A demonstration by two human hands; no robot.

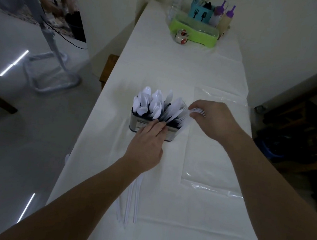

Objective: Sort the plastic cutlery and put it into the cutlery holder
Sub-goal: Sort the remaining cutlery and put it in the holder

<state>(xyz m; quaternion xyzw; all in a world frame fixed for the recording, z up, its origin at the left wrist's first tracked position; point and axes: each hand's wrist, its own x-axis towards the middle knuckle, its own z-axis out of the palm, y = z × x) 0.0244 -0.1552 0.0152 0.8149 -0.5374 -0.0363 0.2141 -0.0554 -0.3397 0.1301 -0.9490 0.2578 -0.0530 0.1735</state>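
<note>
Hands [145, 147] flanking cutlery holder [134, 120], forks [197, 110] gripped

green tray [196, 34], teal caddy [200, 13], purple-capped bottles [223, 15], water bottle [176, 1]

Domestic interior, probably a dining room: a long table [165, 206] under a white cloth against a plain wall, a green dish rack [195, 32] with utensil caddy [200, 13], glossy tiled floor [28, 127], patterned rug [25, 15].
</note>
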